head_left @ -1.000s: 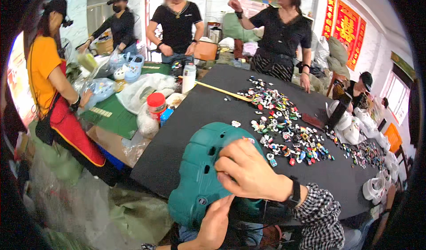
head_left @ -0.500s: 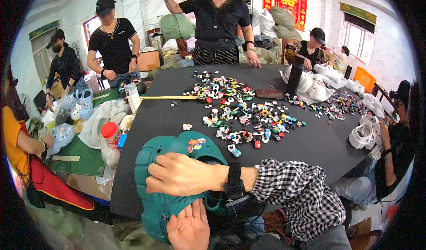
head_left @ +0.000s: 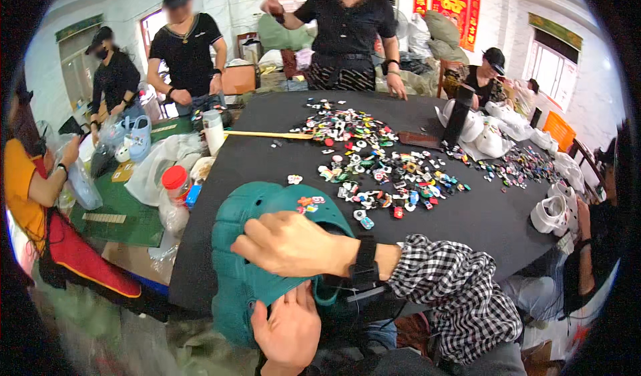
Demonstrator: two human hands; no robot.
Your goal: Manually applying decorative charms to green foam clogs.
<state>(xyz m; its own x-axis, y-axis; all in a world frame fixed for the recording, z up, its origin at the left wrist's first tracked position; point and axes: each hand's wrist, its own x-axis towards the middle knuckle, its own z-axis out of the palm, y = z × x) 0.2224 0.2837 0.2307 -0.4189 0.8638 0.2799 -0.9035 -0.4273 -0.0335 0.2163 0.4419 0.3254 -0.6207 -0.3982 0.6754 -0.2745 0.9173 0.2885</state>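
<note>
Two teal foam clogs lie side by side at the near edge of the table. The nearer clog (head_left: 234, 276) is under both my hands. The farther clog (head_left: 320, 212) carries orange and pink shoe charms (head_left: 308, 204) on its toe. My right hand (head_left: 290, 246) is closed over the nearer clog's upper; its fingertips, and anything in them, are hidden. My left hand (head_left: 288, 326) reaches up from below, its fingers at that clog's opening and its thumb beside the strap rivet. A loose white-and-pink charm (head_left: 294, 179) lies beyond the clogs.
Piles of colourful shoe charms (head_left: 394, 175) cover the middle of the black table (head_left: 267, 112). A yellow stick (head_left: 267, 135), a red-lidded jar (head_left: 175, 179) and white clogs (head_left: 550, 212) are around. Several people stand or sit at the tables.
My left hand has pushed farther up against the nearer clog and turned. The right hand stays closed over the clog. The view has shifted slightly; people at the back have moved their arms.
</note>
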